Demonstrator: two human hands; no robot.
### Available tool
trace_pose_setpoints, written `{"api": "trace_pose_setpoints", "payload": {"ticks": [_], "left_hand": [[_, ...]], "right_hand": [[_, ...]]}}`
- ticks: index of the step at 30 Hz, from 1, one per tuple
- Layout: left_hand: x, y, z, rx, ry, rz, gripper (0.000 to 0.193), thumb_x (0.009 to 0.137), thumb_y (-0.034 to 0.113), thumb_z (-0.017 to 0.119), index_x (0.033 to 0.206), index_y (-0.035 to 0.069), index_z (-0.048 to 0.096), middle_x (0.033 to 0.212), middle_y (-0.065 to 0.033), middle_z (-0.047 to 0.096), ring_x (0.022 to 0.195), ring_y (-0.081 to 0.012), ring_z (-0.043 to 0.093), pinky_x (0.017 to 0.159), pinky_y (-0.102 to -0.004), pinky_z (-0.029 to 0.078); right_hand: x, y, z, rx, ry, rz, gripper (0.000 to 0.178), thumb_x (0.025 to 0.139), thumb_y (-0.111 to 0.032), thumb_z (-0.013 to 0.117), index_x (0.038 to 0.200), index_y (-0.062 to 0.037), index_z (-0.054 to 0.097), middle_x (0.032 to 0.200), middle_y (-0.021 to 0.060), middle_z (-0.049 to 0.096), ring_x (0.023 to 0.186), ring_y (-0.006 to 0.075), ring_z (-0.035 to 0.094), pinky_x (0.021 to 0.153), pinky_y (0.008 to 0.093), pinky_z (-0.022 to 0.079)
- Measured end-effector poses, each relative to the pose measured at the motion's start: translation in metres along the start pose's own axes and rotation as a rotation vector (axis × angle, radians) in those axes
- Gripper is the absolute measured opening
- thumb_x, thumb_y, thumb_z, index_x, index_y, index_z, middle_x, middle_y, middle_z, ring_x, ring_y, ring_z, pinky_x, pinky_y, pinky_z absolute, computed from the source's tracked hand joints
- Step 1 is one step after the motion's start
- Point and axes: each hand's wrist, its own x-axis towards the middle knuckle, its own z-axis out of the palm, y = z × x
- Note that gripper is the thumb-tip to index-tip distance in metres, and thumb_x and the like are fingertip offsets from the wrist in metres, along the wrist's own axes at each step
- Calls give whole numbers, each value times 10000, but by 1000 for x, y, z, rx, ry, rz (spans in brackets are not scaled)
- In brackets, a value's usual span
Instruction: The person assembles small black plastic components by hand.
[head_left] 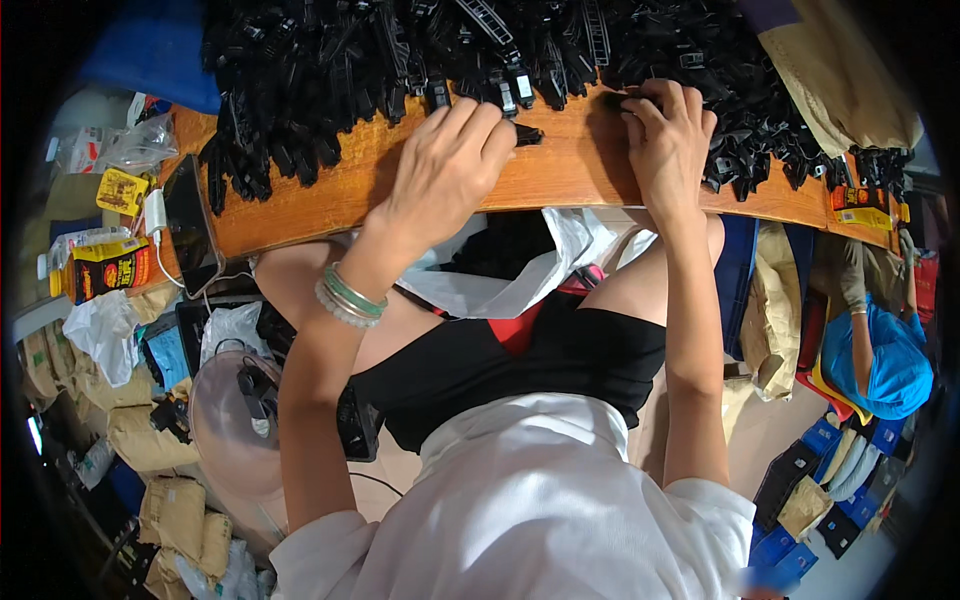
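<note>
A large heap of black plastic parts [340, 90], some ladder-like strips and some with shiny metal bits, covers the far side of the wooden table [330, 205]. My left hand [455, 155] is closed at the heap's front edge, fingers curled down. A small black plastic piece [530, 134] sticks out past its fingertips to the right. Further right, my right hand [668, 140] is bent with its fingers drawn together at the heap. Something dark shows by its fingertips, but what it grips is hidden. Bangles circle my left wrist.
A phone [190, 225] with a white cable lies at the table's left edge. Yellow-and-black packets [865, 208] sit at the right end, near a brown paper bag [840, 85]. A clear plastic tub [235, 420] stands low left. Another person in blue [880, 360] is at the far right.
</note>
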Motion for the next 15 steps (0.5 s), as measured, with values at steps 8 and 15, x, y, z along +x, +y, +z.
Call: {"api": "trace_pose_setpoints", "payload": {"ticks": [8, 15], "left_hand": [[-24, 11, 2, -109, 149, -126, 186, 770, 132, 730, 784, 14, 587, 847, -90, 552, 737, -254, 561, 606, -341, 477], [-31, -1, -7, -335, 28, -415, 229, 748, 30, 736, 963, -23, 678, 957, -108, 585, 885, -266, 563, 751, -343, 482]], "right_hand": [[-3, -50, 9, 833, -23, 246, 213, 763, 18, 703, 972, 14, 661, 934, 97, 622, 822, 245, 617, 746, 329, 504], [-26, -57, -14, 631, -47, 261, 276, 761, -63, 723, 1008, 34, 647, 907, 143, 611, 779, 255, 621, 713, 330, 479]]}}
